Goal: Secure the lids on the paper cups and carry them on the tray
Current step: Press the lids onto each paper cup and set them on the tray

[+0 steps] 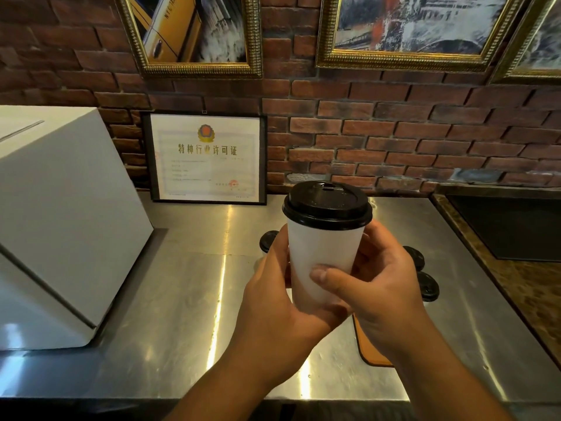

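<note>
a tall white paper cup [323, 259] is held up in the air over the shiny steel counter [182, 284], and it stands straight. a round black plastic lid [327, 205] sits on top of the cup. the left hand [273, 290] is curled round the left side and the bottom of the cup. the right hand [379, 287] wraps round the right side, with its thumb [326, 276] pressed flat on the front of the cup.

just below the cup, partly hidden by the right wrist, is a corner of a flat orange tray [362, 344] with a dark edge. behind the cup on the left is one more black lid [268, 240]. to the right of the cup are two more black lids [414, 256]. far to the left of the cup sits a big white box [60, 223]. behind the cup and to the left, a framed paper with red and gold marks [206, 156] leans on the red brick wall [425, 132].
</note>
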